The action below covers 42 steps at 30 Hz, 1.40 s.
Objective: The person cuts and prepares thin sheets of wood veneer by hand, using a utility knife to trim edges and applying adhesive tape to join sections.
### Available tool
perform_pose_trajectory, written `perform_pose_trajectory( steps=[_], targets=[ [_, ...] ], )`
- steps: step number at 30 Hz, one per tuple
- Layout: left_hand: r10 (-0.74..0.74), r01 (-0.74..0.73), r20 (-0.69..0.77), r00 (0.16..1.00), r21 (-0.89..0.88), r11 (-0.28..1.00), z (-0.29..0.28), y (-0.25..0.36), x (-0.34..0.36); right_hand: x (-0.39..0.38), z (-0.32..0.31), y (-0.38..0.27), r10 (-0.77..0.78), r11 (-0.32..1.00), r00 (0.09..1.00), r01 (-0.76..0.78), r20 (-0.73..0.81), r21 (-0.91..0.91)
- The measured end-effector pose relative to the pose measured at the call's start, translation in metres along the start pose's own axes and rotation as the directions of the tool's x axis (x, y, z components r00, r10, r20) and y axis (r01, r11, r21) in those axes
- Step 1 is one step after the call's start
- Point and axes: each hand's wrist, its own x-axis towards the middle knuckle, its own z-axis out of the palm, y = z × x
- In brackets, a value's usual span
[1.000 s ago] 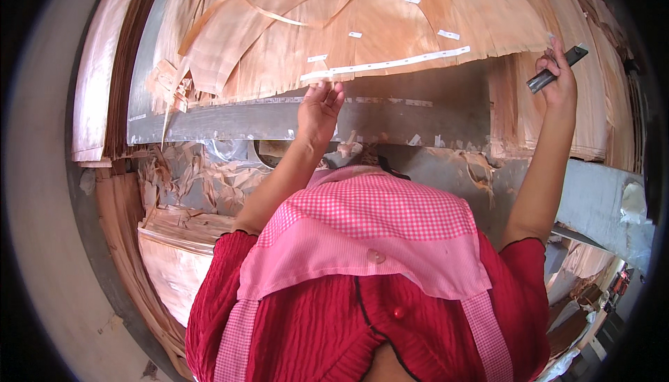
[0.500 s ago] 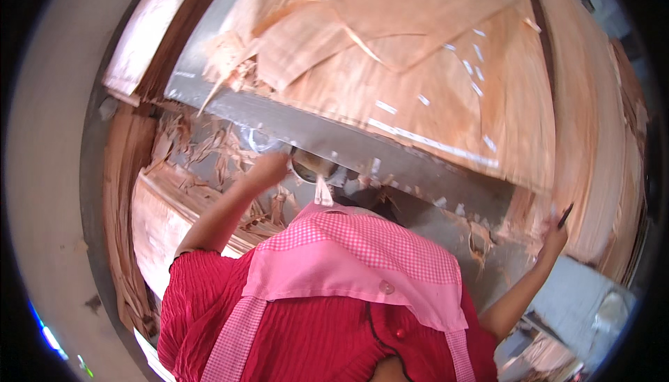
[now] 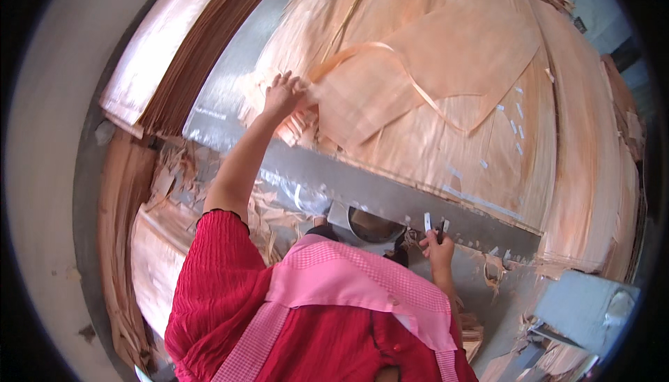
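Note:
My left hand (image 3: 284, 95) rests on crumpled veneer scraps (image 3: 298, 124) at the left edge of the stacked sheets, its fingers stretched out. Beside it lies a loose pale-brown veneer piece (image 3: 369, 100), with a narrow curling veneer strip (image 3: 418, 89) across it. Close to the near edge of the table, my right hand (image 3: 437, 248) is closed around a slim black tool (image 3: 440, 230), too small to name for certain. A short white strip (image 3: 428, 222) sticks up at the fingers of that hand. Several white tape bits (image 3: 516, 127) dot the large veneer sheet (image 3: 425, 152).
A grey metal table edge (image 3: 362, 183) runs below the veneer. Thick veneer stacks stand at the left (image 3: 202, 54) and right (image 3: 585, 138). Below the table are a box with a round opening (image 3: 373, 225) and scattered scraps (image 3: 272, 208). A grey-blue box (image 3: 582, 309) stands at the lower right.
My left hand has gone from below the table edge up onto the scraps. My right hand, with the black tool, has come in from the far right toward the middle.

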Motion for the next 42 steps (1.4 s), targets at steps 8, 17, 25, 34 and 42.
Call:
perform_pose_trajectory(
  steps=[8,17,25,34,42],
  targets=[
    [0.089,-0.092,-0.025,0.996,-0.153,0.984,0.007,0.034,0.043,0.008,0.043,0.007,0.102,0.994,0.908,-0.078,-0.406,0.077],
    [0.222,-0.219,-0.043,0.974,-0.430,0.876,0.013,0.079,0.035,-0.012,0.053,0.014,0.334,0.910,0.866,-0.193,-0.372,0.368],
    [0.614,0.294,0.192,0.766,-0.953,-0.069,-0.028,0.227,-0.042,-0.045,0.081,-0.064,-0.098,0.912,0.781,0.318,-0.617,0.258],
    [0.346,-0.360,-0.116,0.931,-0.138,0.923,-0.013,-0.025,0.022,-0.034,0.092,-0.140,-0.286,0.873,0.804,0.443,-0.520,0.205],
    [0.809,-0.809,0.291,0.511,-0.157,0.567,-0.037,-0.106,0.009,0.005,0.223,-0.153,-0.151,0.979,0.974,0.123,-0.169,-0.165]
  ],
)
